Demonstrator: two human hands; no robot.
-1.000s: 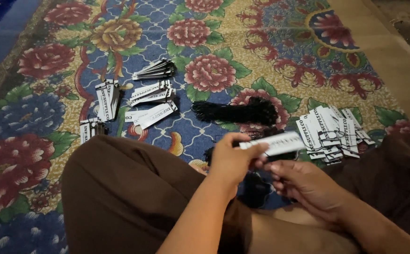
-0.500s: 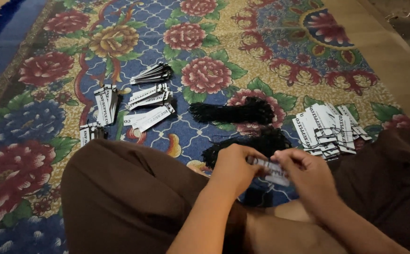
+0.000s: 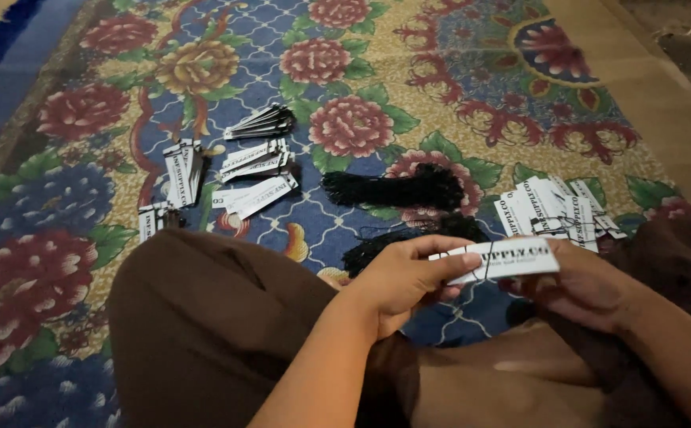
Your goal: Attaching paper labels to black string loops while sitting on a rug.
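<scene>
Head view, looking down at a person seated on a floral carpet [image 3: 440,71] patterned in red, blue and gold. Both hands hold one white paper tag [image 3: 500,260] with dark print, level and lengthwise, above the lap and brown trousers [image 3: 203,333]. The left hand [image 3: 397,277] grips the tag's left end, fingers [image 3: 433,247] curled over the top edge, thumb along the underside, closed on it. The right hand [image 3: 587,285] supports the right end from below and behind; its fingers are mostly hidden by the tag, but they are wrapped against it. A thin dark thread appears to cross the tag near its middle; the detail is too small to confirm. On the carpet just beyond the hands lie two bundles of black strings [image 3: 397,190], one close under the tag, one a little farther off. To the right, near the right knee, sits a loose heap of tags [image 3: 555,208], overlapping at angles. To the left, well apart from the hands, lie several neater stacks of tags [image 3: 254,162], some fanned, one dark-edged stack farthest away. Lighting dim; print on the tags not recorded.
</scene>
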